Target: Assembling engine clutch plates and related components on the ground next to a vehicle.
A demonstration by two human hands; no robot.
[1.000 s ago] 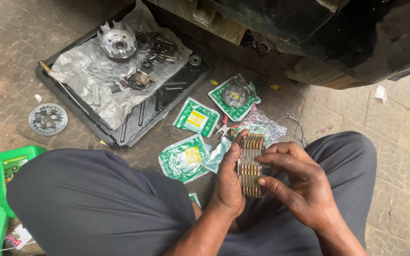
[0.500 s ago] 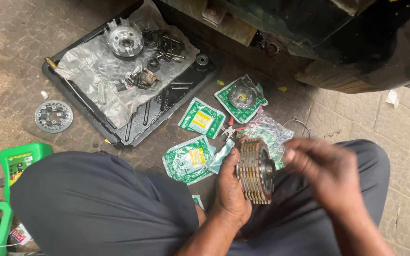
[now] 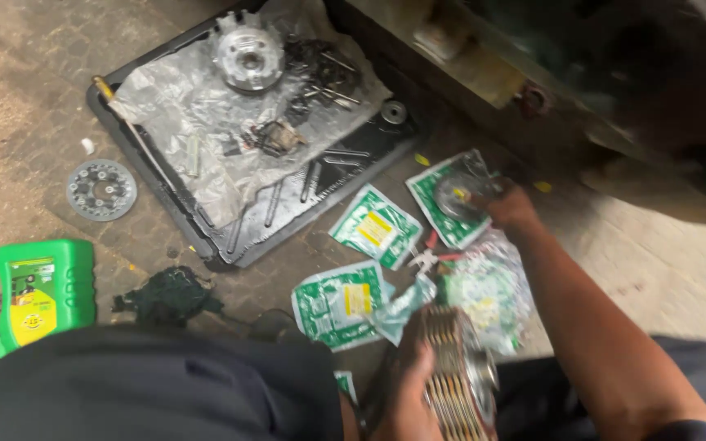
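Head-worn view, steeply down, close

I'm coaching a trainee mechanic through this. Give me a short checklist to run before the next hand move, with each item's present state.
1. Left hand grips the ribbed metal plate stack: ok.
2. Right hand reaches the green-and-white packet with a round disc: ok.
3. Packet actually grasped: cannot tell, blurred.
4. Black plastic tray lies flat on the ground: ok.
5. Red-handled pliers out from under the forearm: ok.

Soft, even daylight falls on the paved ground around the black tray [image 3: 230,245], whose crinkled plastic sheet [image 3: 198,122] shows pale glare. Above and right of the tray everything sinks into deep shadow. Motion blur smears the whole view.
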